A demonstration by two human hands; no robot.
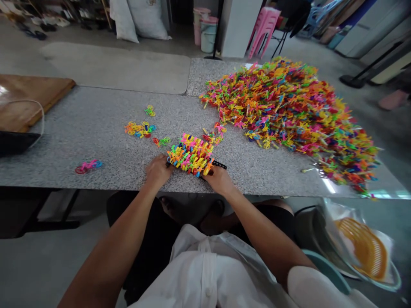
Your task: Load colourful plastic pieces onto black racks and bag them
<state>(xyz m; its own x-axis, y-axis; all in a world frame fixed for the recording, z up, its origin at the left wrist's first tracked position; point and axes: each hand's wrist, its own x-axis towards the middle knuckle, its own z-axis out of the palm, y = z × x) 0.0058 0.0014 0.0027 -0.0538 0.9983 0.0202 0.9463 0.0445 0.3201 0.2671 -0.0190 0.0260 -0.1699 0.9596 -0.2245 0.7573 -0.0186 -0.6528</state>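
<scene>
A tight block of small, many-coloured plastic pieces (pixel 191 155) sits on a black tray (pixel 220 164) near the front edge of the speckled stone table (pixel 96 128). My left hand (pixel 158 170) presses against the block's left end, fingers curled on it. My right hand (pixel 219 179) holds the block's right front corner, by the tray's edge. A very large heap of the same coloured pieces (pixel 289 111) covers the table's right side.
Small loose clusters of pieces (pixel 140 128) and a pink-and-blue one (pixel 88 165) lie to the left. A wooden board (pixel 25 96) is at far left. An orange basket in a bag (pixel 366 250) is low right. Pink stools and buckets stand behind.
</scene>
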